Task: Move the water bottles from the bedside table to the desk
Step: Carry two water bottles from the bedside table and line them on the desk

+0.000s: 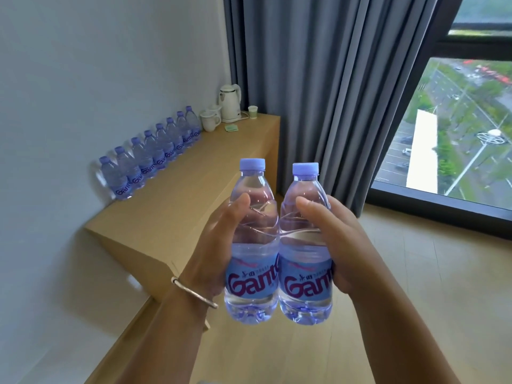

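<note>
Head view, centre of the frame: two clear plastic water bottles with lilac caps and blue labels, upright, side by side and touching, held up in the air above the pale wooden floor (388, 273). Left bottle (253, 245) gripped by the left hand (213, 250), thumb laid on the front of the upper body, fingers wrapped behind; thin silver bangle (194, 293) round that wrist. Right bottle (304, 245) gripped by the right hand (340, 245), thumb across the shoulder, fingers curled round the far side.

Left half of the frame: long light wooden desk (221, 167) against the white wall (83, 79), running from lower left toward upper centre. Along its wall edge, a row of nine matching water bottles (155, 153), standing close together, well apart from the held pair. Beyond the row, at the far end of the desk: two white lidded mugs (210, 119), a white electric kettle (230, 103), a small pale paper cup (252, 111) and a small green packet (231, 128) lying flat.

Upper centre: grey pleated curtain (332, 92) hanging to the floor. Right edge: dark-framed window (457, 120) with a road and trees far below.
</note>
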